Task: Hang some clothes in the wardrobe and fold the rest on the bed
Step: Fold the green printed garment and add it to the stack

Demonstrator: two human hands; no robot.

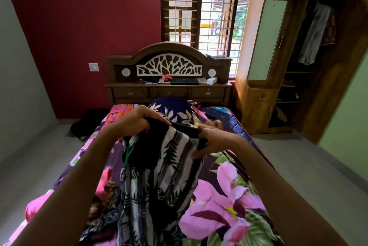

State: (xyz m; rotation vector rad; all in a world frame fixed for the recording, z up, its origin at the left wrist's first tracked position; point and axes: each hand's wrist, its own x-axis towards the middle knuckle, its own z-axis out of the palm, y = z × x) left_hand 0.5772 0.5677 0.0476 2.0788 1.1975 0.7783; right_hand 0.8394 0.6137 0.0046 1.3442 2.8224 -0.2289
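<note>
The bed (229, 196), covered by a flowered sheet, fills the middle of the view. The wardrobe (256, 106) stands to its right with a door open and clothes (314, 35) hanging inside. A black-and-white leaf-print garment (159, 176) is held up over the bed, its lower part draping onto the sheet beside a pile of clothes (103, 202). The left hand (135, 120) and right hand (215, 136), set apart, each grip the garment's dark top edge.

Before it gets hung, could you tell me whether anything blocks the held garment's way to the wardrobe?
Nothing visible blocks the leaf-print garment: the wardrobe door stands open beyond bare floor.
</note>
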